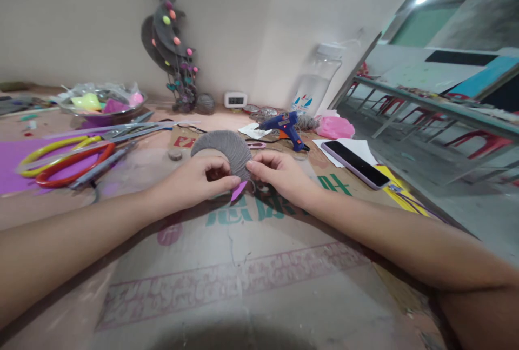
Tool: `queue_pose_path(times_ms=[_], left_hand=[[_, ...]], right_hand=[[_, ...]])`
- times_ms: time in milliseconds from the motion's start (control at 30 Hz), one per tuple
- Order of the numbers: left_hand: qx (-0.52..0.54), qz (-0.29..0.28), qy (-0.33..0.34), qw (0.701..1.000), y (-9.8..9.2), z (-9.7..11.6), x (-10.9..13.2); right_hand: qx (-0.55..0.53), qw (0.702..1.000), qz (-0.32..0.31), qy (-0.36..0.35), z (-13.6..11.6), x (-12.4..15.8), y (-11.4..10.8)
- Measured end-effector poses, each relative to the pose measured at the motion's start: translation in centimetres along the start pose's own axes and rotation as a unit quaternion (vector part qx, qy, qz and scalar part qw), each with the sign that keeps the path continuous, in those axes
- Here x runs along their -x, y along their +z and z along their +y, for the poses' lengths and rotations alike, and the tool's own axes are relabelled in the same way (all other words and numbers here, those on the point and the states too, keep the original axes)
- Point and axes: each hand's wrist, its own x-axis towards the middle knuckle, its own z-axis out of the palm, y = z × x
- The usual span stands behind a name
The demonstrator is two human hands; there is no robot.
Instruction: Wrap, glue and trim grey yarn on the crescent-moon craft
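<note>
A crescent wrapped in grey yarn (225, 143) is held above the cardboard between my two hands. My left hand (200, 177) is closed on its lower left side, thumb and fingers bent around the edge. On the right, my right hand (279, 174) pinches the crescent's edge between thumb and fingertips, where a loose strand of yarn hangs. A purple tip (238, 192), not covered by yarn, sticks out at the bottom between the hands. My fingers partly hide the lower part of the crescent.
Behind the hands lies a blue glue gun (286, 128). Scissors (73, 160) rest at left near a bowl (101, 112). A phone (354, 163) lies at right, and a water bottle (316, 79) stands behind. A decorated grey crescent hanging (170, 41) is against the wall. Printed cardboard (243, 274) covers the table.
</note>
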Motion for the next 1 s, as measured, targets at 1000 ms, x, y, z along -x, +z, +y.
queue_pose_path(times_ms=[1000], left_hand=[[0.099, 0.037, -0.074, 0.992, -0.31, -0.38, -0.17]], right_hand=[[0.033, 0.999, -0.033, -0.025, -0.19, -0.12, -0.10]])
